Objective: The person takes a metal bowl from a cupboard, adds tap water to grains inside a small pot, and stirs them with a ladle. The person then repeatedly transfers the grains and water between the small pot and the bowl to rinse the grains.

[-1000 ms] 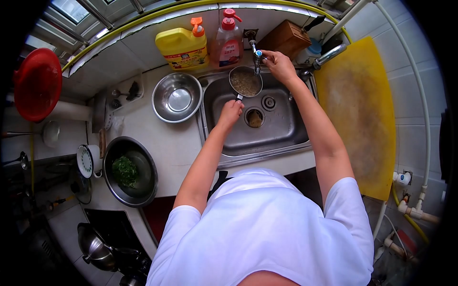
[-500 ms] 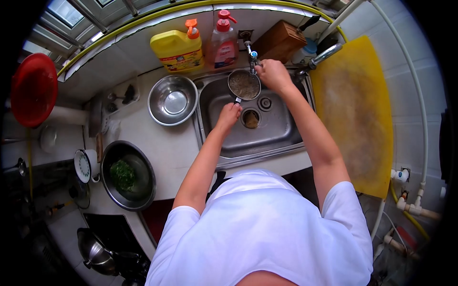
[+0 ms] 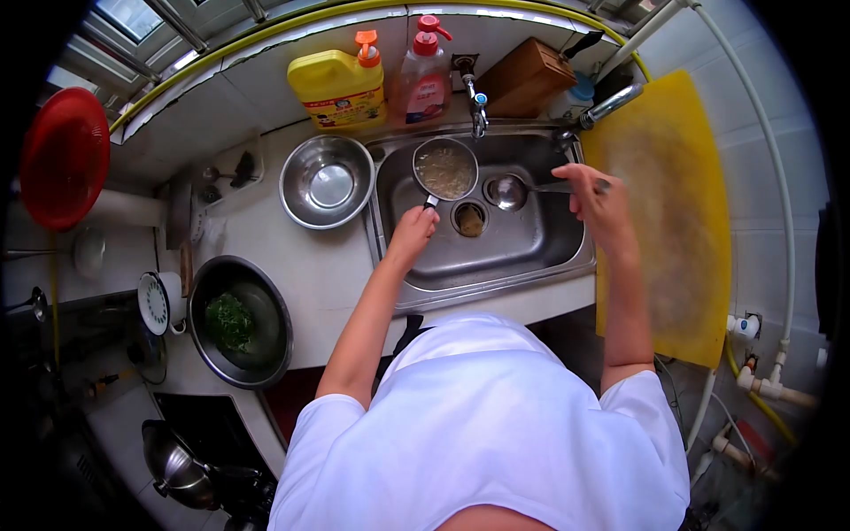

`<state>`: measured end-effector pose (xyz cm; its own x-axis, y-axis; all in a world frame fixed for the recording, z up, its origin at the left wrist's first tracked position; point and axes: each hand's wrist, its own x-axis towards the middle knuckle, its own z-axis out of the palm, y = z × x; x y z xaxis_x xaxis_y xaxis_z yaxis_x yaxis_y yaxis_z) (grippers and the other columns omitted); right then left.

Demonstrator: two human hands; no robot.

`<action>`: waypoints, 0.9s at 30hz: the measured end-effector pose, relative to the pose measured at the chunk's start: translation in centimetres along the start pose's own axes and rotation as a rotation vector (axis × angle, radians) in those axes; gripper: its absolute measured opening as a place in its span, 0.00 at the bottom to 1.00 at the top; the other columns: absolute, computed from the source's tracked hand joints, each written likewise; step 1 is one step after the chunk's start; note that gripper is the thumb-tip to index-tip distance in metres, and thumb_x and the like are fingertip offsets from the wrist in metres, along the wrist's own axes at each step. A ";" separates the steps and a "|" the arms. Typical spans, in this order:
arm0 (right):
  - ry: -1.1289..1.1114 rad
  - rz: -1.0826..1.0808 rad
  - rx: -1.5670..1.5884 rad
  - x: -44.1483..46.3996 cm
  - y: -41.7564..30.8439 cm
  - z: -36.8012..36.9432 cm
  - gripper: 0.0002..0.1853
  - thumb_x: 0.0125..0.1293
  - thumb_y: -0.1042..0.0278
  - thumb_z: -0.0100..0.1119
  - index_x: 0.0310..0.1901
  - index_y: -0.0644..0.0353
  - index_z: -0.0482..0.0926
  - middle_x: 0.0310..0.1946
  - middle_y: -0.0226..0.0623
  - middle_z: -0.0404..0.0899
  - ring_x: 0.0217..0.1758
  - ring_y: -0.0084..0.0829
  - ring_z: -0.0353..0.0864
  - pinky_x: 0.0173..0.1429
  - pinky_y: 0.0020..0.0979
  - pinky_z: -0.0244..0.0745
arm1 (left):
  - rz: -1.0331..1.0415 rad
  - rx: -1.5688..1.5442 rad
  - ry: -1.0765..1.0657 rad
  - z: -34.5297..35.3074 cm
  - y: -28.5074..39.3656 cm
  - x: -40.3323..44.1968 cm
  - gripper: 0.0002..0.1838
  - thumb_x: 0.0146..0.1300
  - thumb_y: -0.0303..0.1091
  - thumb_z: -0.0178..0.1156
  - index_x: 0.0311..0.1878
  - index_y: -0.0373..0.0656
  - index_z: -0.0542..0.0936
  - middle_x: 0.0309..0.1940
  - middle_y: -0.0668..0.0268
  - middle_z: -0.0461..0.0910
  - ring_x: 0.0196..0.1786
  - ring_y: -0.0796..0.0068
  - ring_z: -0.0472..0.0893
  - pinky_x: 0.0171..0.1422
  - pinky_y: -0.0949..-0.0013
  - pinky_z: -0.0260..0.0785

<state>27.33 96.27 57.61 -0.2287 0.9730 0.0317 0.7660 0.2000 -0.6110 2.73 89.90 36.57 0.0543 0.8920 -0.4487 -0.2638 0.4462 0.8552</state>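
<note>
My left hand (image 3: 413,234) is closed round the dark handle of a small saucepan (image 3: 420,173), which I hold over the left side of the steel sink (image 3: 425,281). Cloudy liquid with pale bits fills the pan. On the right, my right hand (image 3: 602,202) grips the handle of a metal ladle (image 3: 507,192). The ladle's bowl hangs over the sink, just right of the pan. A tap (image 3: 479,111) stands behind the pan, and brownish matter (image 3: 468,222) lies in the drain.
Left of the sink stand a steel bowl (image 3: 301,208) and a dark basin (image 3: 282,341) with chopped greens (image 3: 229,322). Behind are a yellow jug (image 3: 332,84), a pump bottle (image 3: 423,84) and a knife block (image 3: 522,80). A yellow board (image 3: 664,212) is at the right.
My right hand has left the tap and moved right and towards me; it now holds a ladle. The saucepan in my left hand has shifted slightly left, away from the tap.
</note>
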 end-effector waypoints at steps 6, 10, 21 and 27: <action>-0.044 -0.018 0.610 -3.6 -0.5 0.5 0.11 0.65 0.67 0.51 0.43 0.61 0.79 0.29 0.35 0.79 0.30 0.17 0.76 0.34 0.18 0.70 | -0.079 -0.077 -0.042 -0.5 1.4 -3.2 0.12 0.65 0.39 0.46 0.32 0.41 0.72 0.17 0.75 0.63 0.19 0.87 0.59 0.22 0.80 0.50; -0.073 -0.463 0.262 -3.6 0.2 3.5 0.12 0.59 0.74 0.55 0.46 0.62 0.77 0.35 0.38 0.79 0.39 0.29 0.80 0.41 0.23 0.75 | -0.068 -0.083 -0.040 0.0 1.7 -4.6 0.11 0.66 0.41 0.45 0.32 0.45 0.70 0.15 0.79 0.59 0.15 0.90 0.54 0.18 0.82 0.43; -0.132 -0.558 0.123 -5.3 2.1 7.3 0.11 0.58 0.76 0.55 0.43 0.64 0.77 0.33 0.40 0.80 0.35 0.33 0.81 0.39 0.24 0.76 | 0.033 -0.111 0.001 1.3 2.0 -6.1 0.12 0.67 0.40 0.45 0.32 0.44 0.70 0.16 0.79 0.59 0.18 0.90 0.56 0.21 0.82 0.46; -0.141 0.198 1.001 -6.2 2.1 8.6 0.12 0.67 0.69 0.47 0.46 0.66 0.76 0.35 0.42 0.80 0.38 0.28 0.81 0.41 0.22 0.75 | 0.022 -0.076 0.021 1.4 1.6 -6.1 0.12 0.67 0.39 0.45 0.32 0.43 0.71 0.17 0.78 0.60 0.19 0.90 0.56 0.21 0.82 0.46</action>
<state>25.20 89.64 49.35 -0.2711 0.9425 -0.1952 -0.0394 -0.2135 -0.9761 3.34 85.25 41.05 0.0277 0.8996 -0.4359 -0.3369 0.4189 0.8432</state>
